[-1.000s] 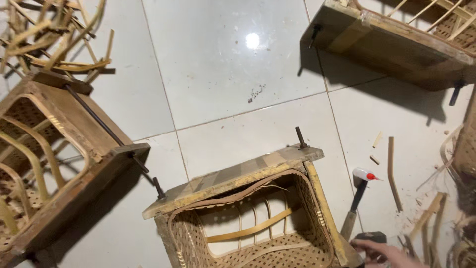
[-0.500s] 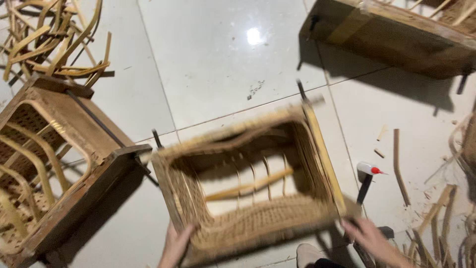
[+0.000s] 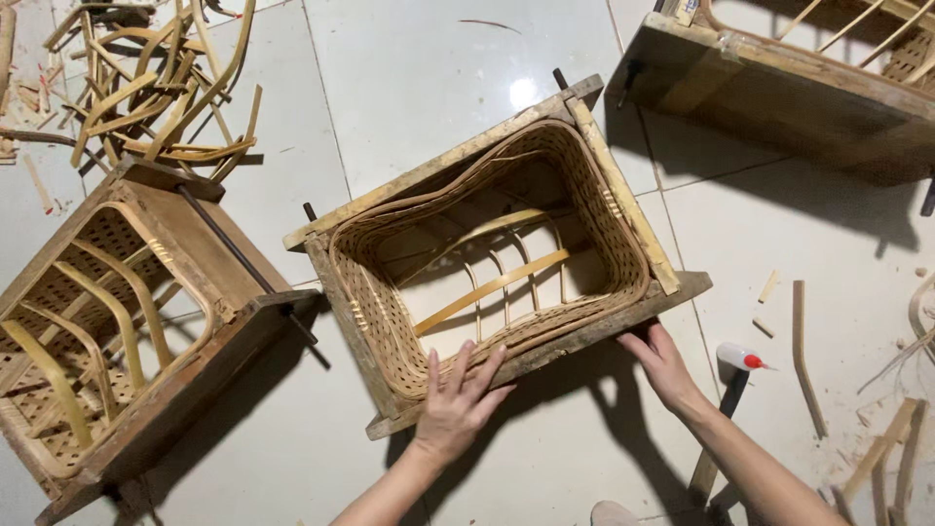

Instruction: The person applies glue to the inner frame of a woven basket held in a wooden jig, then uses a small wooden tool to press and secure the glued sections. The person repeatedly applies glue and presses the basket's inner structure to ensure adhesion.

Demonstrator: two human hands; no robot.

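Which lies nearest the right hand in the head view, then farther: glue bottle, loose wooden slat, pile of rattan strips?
From the right hand:
1. Glue bottle, just right of it.
2. Loose wooden slat, farther right on the floor.
3. Pile of rattan strips, far top left.

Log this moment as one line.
left hand: flat on basket rim | right hand: on frame edge | glue bottle: on floor

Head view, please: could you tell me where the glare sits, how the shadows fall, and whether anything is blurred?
Head view: a small bright glare spot lies on the glossy floor tile just beyond the wicker-lined wooden frame; hard dark shadows fall toward the person, under the frame, the left hand and the right hand; focus is sharp throughout, with no visible motion blur.
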